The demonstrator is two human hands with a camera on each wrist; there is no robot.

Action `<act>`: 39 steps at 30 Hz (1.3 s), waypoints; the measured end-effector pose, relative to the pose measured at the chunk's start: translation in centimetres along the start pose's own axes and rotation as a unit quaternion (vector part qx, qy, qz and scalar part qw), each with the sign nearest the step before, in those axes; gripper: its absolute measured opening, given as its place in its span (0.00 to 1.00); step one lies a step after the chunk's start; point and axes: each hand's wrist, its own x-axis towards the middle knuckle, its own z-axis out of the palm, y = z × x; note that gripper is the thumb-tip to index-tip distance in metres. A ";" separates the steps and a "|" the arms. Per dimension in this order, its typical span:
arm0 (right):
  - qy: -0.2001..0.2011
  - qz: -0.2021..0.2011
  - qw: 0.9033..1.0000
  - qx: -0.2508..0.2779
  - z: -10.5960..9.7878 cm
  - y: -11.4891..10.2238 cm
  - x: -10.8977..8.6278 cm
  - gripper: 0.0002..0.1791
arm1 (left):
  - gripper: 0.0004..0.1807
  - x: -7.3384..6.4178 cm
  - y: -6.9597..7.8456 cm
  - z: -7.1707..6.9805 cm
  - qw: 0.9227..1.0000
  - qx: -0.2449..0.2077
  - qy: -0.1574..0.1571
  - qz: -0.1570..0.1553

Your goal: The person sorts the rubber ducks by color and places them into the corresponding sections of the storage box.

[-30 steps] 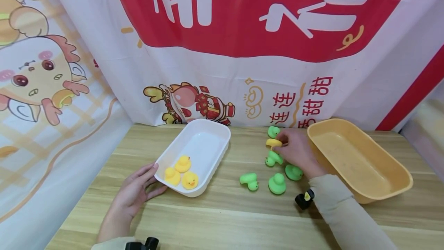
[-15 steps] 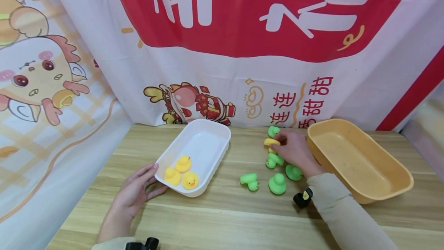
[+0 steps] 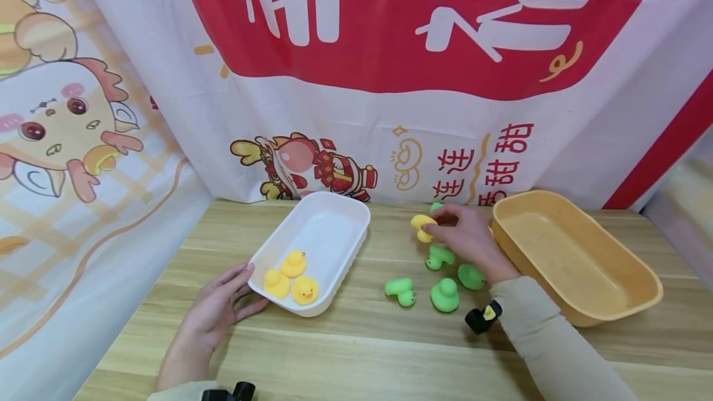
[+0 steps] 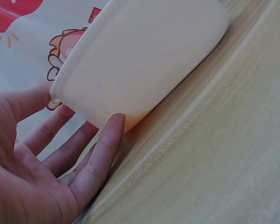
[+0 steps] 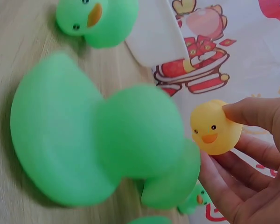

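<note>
In the head view my left hand [image 3: 214,308] holds the near left corner of a white plastic tub [image 3: 328,228], fingers and thumb on either side of it. Three yellow rubber ducks [image 3: 305,290] sit at the tub's near end. My right hand [image 3: 470,237] pinches another yellow rubber duck [image 3: 423,228] between thumb and fingers; its face shows in the right wrist view. Around that hand are several green rubber ducks: one [image 3: 440,257] just below it, one [image 3: 436,206] partly hidden behind it, and others [image 3: 445,295] nearer the front.
A yellow-brown plastic tub [image 3: 574,258] stands right of my right hand, its inside bare. A tipped green duck [image 3: 401,291] lies on the wooden table [image 3: 356,357] between the white tub and the other green ducks. A printed cloth [image 3: 379,104] hangs along the table's back edge.
My right hand has drawn the yellow duck leftward, away from among the green ducks. My left hand and the white tub have stayed in place.
</note>
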 end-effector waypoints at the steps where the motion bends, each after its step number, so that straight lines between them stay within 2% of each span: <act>1: -0.003 0.001 1.000 0.009 0.1 -0.2 0.0 0.18 | 0.34 0.0 0.0 0.0 1.000 -0.001 0.000 0.000; 6: -0.029 0.027 0.998 0.056 0.6 -1.3 -0.3 0.20 | 0.36 0.0 0.0 0.0 1.000 -0.002 0.000 -0.001; 10: -0.056 0.053 0.991 0.108 1.0 -2.3 -0.4 0.23 | 0.40 -0.1 0.0 0.1 1.000 0.005 0.001 0.000; 16: -0.084 0.051 0.983 0.154 1.9 -3.2 -0.3 0.23 | 0.42 -0.2 0.1 0.2 1.000 0.013 0.003 0.000; 24: -0.110 0.054 0.976 0.181 3.2 -5.3 -0.1 0.19 | 0.41 -0.2 0.1 0.1 1.000 0.008 0.001 0.002; 31: -0.143 0.036 0.967 0.206 4.6 -7.2 0.1 0.17 | 0.41 -0.2 0.1 0.1 1.000 0.004 0.002 0.004; 39: -0.167 0.023 0.966 0.197 6.3 -8.9 0.5 0.15 | 0.41 -0.2 0.0 0.1 1.000 0.004 0.004 0.007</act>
